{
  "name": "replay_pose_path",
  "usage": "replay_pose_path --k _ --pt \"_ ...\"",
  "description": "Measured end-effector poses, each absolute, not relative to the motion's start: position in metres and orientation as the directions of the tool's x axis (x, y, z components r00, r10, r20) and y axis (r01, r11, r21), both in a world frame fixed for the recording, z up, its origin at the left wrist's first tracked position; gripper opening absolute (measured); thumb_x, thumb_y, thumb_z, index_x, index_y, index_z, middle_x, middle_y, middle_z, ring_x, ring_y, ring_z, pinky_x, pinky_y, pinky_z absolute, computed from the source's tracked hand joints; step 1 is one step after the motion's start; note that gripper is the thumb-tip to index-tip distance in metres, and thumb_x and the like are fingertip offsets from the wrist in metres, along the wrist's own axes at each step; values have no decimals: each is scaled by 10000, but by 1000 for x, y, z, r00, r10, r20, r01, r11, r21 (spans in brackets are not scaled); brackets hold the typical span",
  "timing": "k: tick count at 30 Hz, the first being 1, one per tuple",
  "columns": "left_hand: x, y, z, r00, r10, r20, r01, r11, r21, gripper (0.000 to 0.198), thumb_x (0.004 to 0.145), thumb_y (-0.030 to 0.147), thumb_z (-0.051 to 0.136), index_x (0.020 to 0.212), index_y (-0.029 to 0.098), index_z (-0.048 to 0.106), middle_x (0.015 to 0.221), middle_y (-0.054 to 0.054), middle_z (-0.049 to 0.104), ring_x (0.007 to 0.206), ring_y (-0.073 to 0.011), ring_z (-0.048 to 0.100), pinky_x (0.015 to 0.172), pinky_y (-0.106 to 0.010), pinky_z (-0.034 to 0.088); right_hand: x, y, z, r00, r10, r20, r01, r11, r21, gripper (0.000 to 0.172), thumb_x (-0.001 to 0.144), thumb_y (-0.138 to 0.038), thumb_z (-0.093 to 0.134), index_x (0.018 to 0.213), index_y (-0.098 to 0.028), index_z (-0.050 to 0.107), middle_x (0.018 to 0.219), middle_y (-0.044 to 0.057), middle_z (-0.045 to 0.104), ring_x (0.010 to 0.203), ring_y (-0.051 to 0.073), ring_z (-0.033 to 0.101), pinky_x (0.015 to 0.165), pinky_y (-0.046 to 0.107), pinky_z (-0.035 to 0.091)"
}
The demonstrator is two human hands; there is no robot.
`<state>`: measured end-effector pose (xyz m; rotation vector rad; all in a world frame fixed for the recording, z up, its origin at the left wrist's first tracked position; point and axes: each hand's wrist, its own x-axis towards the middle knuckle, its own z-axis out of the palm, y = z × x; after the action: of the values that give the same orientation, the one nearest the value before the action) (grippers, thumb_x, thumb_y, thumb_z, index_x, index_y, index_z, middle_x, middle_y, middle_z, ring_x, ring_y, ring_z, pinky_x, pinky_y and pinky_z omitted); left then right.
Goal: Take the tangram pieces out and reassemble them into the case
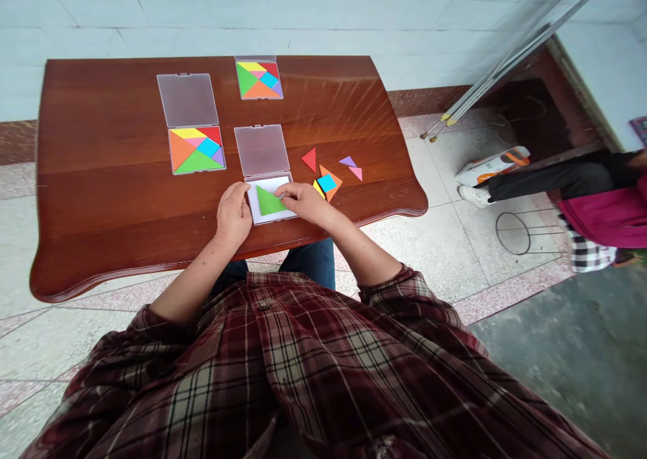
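Note:
An opened plastic tangram case (257, 221) lies near the table's front edge, its clear lid (261, 150) folded back behind it. White lining covers its tray. My left hand (234, 214) curls its fingers against the tray's left edge and steadies it. Inside the tray, a large green triangle (267, 203) is pinched at its right corner by my right hand (302, 201); those fingers hide that corner. Beside my right hand lie loose tangram pieces: a red triangle (310, 160), an orange triangle (331, 193), a blue square (326, 183), a yellow piece (318, 189), a purple triangle (348, 162) and a pink triangle (356, 173).
Two filled tangram cases rest on the wooden table (116, 209): a left case (197, 151) with its lid open and a back case (259, 81) near the wall. Crutches (485, 75) lean at the right. A seated person's leg (546, 178) and a wire frame (513, 233) are beyond the table.

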<state>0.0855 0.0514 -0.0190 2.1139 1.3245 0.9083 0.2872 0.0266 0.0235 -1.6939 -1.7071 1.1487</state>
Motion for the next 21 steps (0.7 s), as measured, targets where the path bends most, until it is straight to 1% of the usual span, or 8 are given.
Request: replay_pose_path --k 3,5,7,10,13,17,21 --pt "85 52 -19 305 911 279 587 -410 698 442 745 84 386 1120 188 596 1218 -98 622 1156 -225 574 1050 -392 474 292 33 35 -97 985 -145 671 -43 -740 266 815 -139 459 953 -169 683 765 0 603 703 131 517 721 289 402" --pt "85 52 -20 303 910 283 584 -412 699 441 751 86 386 1124 189 596 1223 -97 621 1158 -222 574 1049 -390 475 291 36 45 -71 995 -67 763 11 -647 280 837 -128 447 984 -174 681 875 34 645 804 155 554 770 301 408" --pt "84 52 -22 306 906 291 581 -420 697 438 755 87 384 1125 186 597 1222 -100 621 1158 -224 576 1046 -392 479 286 36 54 -64 998 -27 846 40 -532 290 861 -116 435 1023 -171 669 971 65 657 881 175 570 796 308 409" --pt "84 53 -24 305 902 307 574 -431 697 432 756 84 386 1118 183 600 1212 -105 624 1154 -227 581 1043 -395 480 272 29 62 -80 996 -43 928 58 -369 275 913 -127 416 1060 -146 648 1053 109 648 906 193 587 775 308 413" --pt "84 53 -25 299 897 325 566 -441 697 429 750 74 391 1109 179 601 1196 -109 631 1149 -230 585 1039 -400 480 256 19 63 -124 990 -64 961 104 -256 263 961 -163 395 1080 -130 627 1094 138 628 883 199 601 728 303 417" --pt "84 53 -24 301 895 329 554 -445 704 423 738 54 394 1087 172 603 1173 -114 639 1126 -233 595 1039 -413 476 240 11 60 -188 978 -86 965 167 -204 266 983 -174 379 1124 -129 600 1114 150 604 854 192 606 701 304 430" --pt "85 53 -22 306 888 343 533 -458 711 395 755 49 385 1065 165 600 1149 -118 639 1112 -229 594 1040 -414 470 229 7 52 -267 959 -92 942 239 -236 270 976 -139 390 1160 -132 588 1136 141 596 860 173 596 742 303 452"
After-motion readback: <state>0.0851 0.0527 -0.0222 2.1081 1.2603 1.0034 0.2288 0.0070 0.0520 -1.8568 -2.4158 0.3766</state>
